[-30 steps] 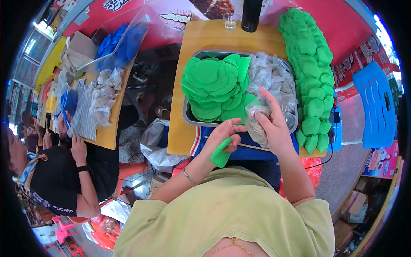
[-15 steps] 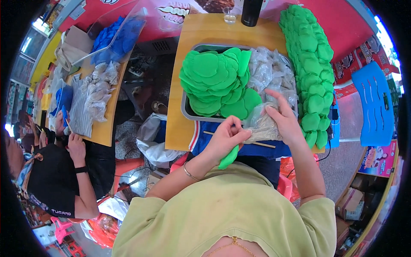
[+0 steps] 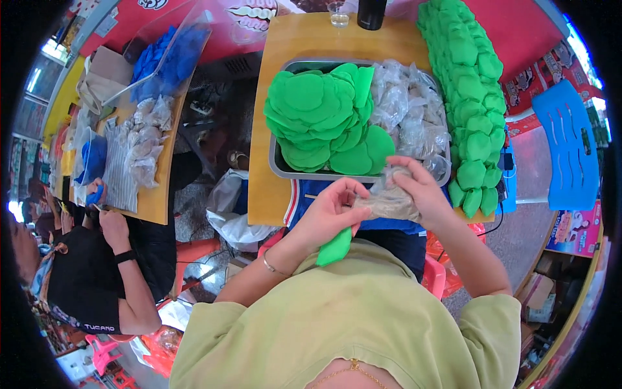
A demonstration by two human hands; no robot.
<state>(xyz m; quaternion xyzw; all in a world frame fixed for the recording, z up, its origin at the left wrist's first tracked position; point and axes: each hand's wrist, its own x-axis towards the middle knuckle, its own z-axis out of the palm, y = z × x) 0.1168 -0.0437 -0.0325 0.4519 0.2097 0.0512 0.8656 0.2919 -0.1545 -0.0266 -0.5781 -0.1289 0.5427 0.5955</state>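
Observation:
My right hand [image 3: 424, 196] grips a clear plastic bag [image 3: 394, 203] with beige contents, just in front of the tray's near edge. Fingers of my left hand [image 3: 332, 212] are curled and pinch at the bag's left end. A green, petal-like piece [image 3: 335, 249] is tucked in the same left hand and hangs down over my shirt. Beyond both hands lies a grey metal tray [image 3: 275, 165]. Its left part carries a heap of flat, rounded green pieces [image 3: 311, 107]; more clear bags [image 3: 414, 117] with beige contents fill its right part.
Along the table's right edge runs a long row of puffed green pieces [image 3: 476, 97]. A dark tumbler [image 3: 372, 14] and a glass [image 3: 339, 18] stand at the back. A co-worker's hand [image 3: 115, 228] is at the left table [image 3: 155, 206]. A blue plastic chair back [image 3: 565, 146] is at right.
Both hands have shifted slightly, and the bag has come away from the tray toward me. The green piece now hangs more fully below my left hand.

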